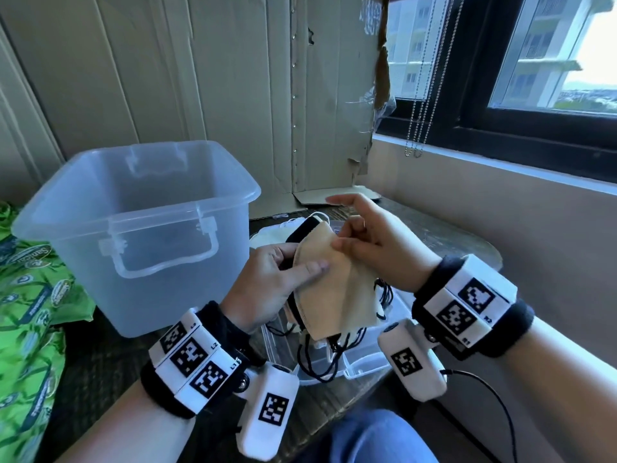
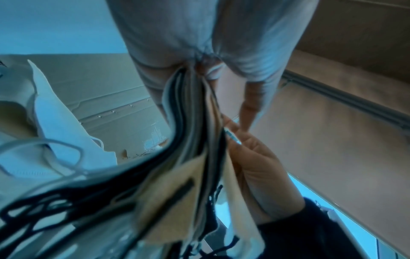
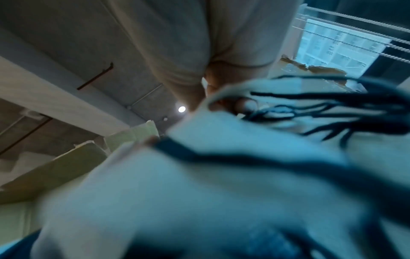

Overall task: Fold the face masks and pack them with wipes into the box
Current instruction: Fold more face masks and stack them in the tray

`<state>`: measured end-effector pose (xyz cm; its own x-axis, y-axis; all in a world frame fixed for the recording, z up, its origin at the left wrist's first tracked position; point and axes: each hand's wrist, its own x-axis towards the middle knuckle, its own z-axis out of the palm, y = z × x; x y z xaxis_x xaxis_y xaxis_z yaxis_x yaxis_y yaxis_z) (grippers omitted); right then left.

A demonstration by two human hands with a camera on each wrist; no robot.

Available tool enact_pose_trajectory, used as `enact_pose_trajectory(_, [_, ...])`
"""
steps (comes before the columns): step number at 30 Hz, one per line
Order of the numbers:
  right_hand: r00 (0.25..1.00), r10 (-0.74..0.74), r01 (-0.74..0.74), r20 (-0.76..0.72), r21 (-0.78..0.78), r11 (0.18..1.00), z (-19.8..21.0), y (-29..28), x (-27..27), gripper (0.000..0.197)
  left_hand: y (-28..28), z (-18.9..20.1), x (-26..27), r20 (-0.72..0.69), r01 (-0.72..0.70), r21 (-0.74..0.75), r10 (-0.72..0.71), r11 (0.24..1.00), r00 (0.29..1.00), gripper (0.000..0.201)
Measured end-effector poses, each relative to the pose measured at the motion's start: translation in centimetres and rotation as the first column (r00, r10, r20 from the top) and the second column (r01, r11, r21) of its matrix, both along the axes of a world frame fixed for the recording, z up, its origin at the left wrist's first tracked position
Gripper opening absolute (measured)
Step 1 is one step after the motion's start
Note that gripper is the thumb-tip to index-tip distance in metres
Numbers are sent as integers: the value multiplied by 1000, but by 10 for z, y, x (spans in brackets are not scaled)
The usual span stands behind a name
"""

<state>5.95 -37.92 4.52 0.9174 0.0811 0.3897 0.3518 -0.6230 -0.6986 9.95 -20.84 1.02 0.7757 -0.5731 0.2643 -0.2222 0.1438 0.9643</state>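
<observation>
A stack of folded face masks [image 1: 337,289], beige on top with black ones behind, is held upright between both hands over the table. My left hand [image 1: 287,279] grips the stack from the left, thumb pressed on the beige face. My right hand [image 1: 354,235] pinches the stack's upper edge, index finger stretched out. Black ear loops [image 1: 334,359] dangle below. The left wrist view shows the layered mask edges [image 2: 195,136] and the right hand [image 2: 255,166]; the right wrist view is filled by a blurred mask [image 3: 199,175]. The clear plastic box [image 1: 140,235] stands open to the left, nothing inside. Green wipe packs [image 1: 30,312] lie at far left.
A clear lid [image 1: 354,359] lies flat on the dark table under the hands. White masks [image 1: 277,235] sit behind the stack. Cardboard [image 1: 253,95] leans against the back wall, a window ledge [image 1: 500,168] runs along the right, and a blue-jeaned knee [image 1: 377,436] is below.
</observation>
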Motion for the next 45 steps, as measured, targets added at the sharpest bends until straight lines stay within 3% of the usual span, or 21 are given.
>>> enact_pose_trajectory(5, [987,-106,114,120,-69,991,0,6,3,50,-3,-5,-1,36,-72,41,71,997,997,4])
enact_pose_trajectory(8, [978,-139,150,155,-65,986,1,9,2,53,-3,-7,1,69,-103,16,102,995,992,9])
enact_pose_trajectory(12, [964,-234,251,126,-145,957,3,12,3,54,-5,-8,2,141,-119,-82,130,989,981,47])
enact_pose_trajectory(14, [966,-222,243,131,-174,954,2,12,3,45,-5,-9,5,176,-134,-134,157,982,972,71])
enact_pose_trajectory(17, [932,-91,132,352,-94,987,-5,10,2,18,-5,-11,6,158,-107,-195,139,975,978,89])
enact_pose_trajectory(19, [907,9,44,421,-115,992,-9,11,-1,5,-5,-7,4,112,-90,-231,118,969,987,75])
enact_pose_trajectory(21, [926,66,-25,371,-115,993,-12,12,-3,11,-4,-6,5,126,-122,-200,149,972,981,52])
enact_pose_trajectory(23, [962,82,-94,259,32,995,-12,12,-6,7,-2,-7,8,189,-157,-140,182,978,965,28])
enact_pose_trajectory(25, [985,43,-85,169,250,964,-8,10,-4,12,-2,-7,8,217,-150,-119,173,981,961,17])
enact_pose_trajectory(27, [990,-99,72,98,252,965,-8,1,4,17,-2,-6,7,232,-133,-126,159,983,960,17])
enact_pose_trajectory(30, [982,-186,185,15,43,982,-11,-12,11,22,0,-4,5,257,-86,-125,116,988,959,29])
enact_pose_trajectory(34, [978,-207,206,0,-57,977,-9,-14,9,33,1,-4,6,250,-83,-121,111,989,962,49])
enact_pose_trajectory(38, [984,-153,163,96,-102,981,-7,-10,10,42,-2,-6,7,194,-112,-146,140,983,971,36])
enact_pose_trajectory(43, [971,-141,146,193,-13,989,-5,-1,10,24,0,-5,10,188,-76,-67,88,995,978,45])
enact_pose_trajectory(45, [966,-155,164,205,-25,986,-5,1,11,31,2,-4,10,145,-94,-26,96,995,985,32])
